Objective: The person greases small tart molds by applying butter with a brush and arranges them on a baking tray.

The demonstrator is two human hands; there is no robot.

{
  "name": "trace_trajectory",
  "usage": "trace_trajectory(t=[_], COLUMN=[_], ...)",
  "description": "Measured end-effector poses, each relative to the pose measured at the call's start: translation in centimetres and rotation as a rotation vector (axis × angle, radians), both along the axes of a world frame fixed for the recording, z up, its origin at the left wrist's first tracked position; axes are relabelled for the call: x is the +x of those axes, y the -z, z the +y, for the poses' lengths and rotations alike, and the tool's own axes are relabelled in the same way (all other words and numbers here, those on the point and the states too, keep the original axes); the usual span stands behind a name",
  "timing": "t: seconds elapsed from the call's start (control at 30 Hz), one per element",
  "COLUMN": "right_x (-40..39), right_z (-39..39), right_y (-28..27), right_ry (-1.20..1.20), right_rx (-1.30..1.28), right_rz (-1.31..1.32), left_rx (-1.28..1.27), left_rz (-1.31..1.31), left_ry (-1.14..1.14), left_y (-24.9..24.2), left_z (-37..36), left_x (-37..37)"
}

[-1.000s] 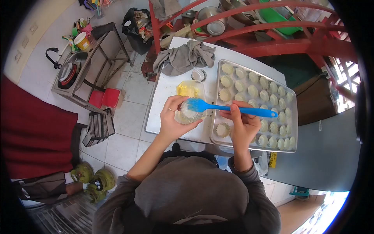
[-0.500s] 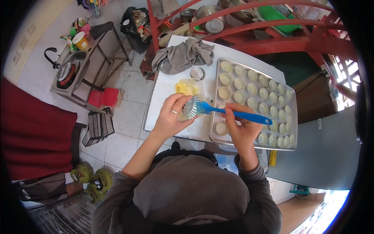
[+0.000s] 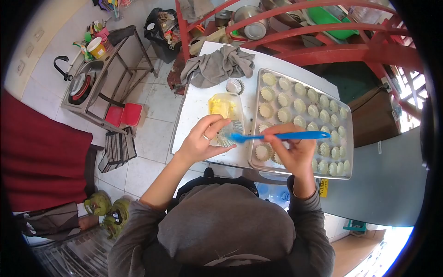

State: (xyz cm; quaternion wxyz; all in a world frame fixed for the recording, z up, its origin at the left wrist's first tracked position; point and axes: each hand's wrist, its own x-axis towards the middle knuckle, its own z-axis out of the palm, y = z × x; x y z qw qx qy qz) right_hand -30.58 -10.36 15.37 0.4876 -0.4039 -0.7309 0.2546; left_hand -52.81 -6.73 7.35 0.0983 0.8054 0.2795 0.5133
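My left hand [image 3: 199, 141] grips a fluted metal tart mould [image 3: 227, 138] by its edge, fingers above and thumb below. A blue pastry brush [image 3: 295, 135] is in my right hand [image 3: 293, 150], its handle pointing right. The bristle end reaches into the mould and looks blurred. Just beyond the left hand stands a clear plastic container [image 3: 235, 102] with yellow fat [image 3: 219, 105] in it. A small stack of fluted moulds [image 3: 235, 86] sits behind the container. To the right, a metal baking tray [image 3: 254, 120] bears many fluted moulds in rows, partly hidden by the right hand.
A crumpled grey cloth [image 3: 217, 67] lies on the far left part of the white table [image 3: 191, 117]. Red railings [image 3: 323, 30] run behind the table. At the left are a sink [image 3: 99, 71] and a red stool [image 3: 131, 114].
The brush has swung to a flatter angle, its bristles lower in the mould. My left hand has tilted the mould and brought it slightly lower.
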Motion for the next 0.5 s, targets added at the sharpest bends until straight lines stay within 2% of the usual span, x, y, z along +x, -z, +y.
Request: trace_trajectory(t=[0.1,0.13,0.27,0.37,0.47,0.5], right_x=[-0.7,-0.4,0.8,-0.1,0.9,0.7], right_z=[0.5,0.4,1.0,1.1,0.4,0.5], right_y=[0.6,0.0,-0.4,-0.4,-0.9,-0.9], right_ry=[-0.092,-0.135,-0.103,-0.122,-0.147,-0.131], right_rx=[-0.135,-0.146,-0.131,0.013,-0.178,-0.088], right_rz=[0.119,-0.021,0.081,-0.139,-0.046,-0.056], left_rx=[0.016,0.002,-0.03,-0.041,-0.105,-0.137], left_rz=[-0.006,0.008,-0.009,-0.014,-0.031,-0.045], left_ry=[0.031,0.046,0.056,0.053,0.023,0.013], left_y=[-0.2,-0.2,-0.4,-0.5,-0.5,-0.5], left_z=[-0.2,0.0,-0.2,-0.3,-0.3,-0.4], left_x=[0.2,0.0,-0.3,-0.2,-0.5,-0.4])
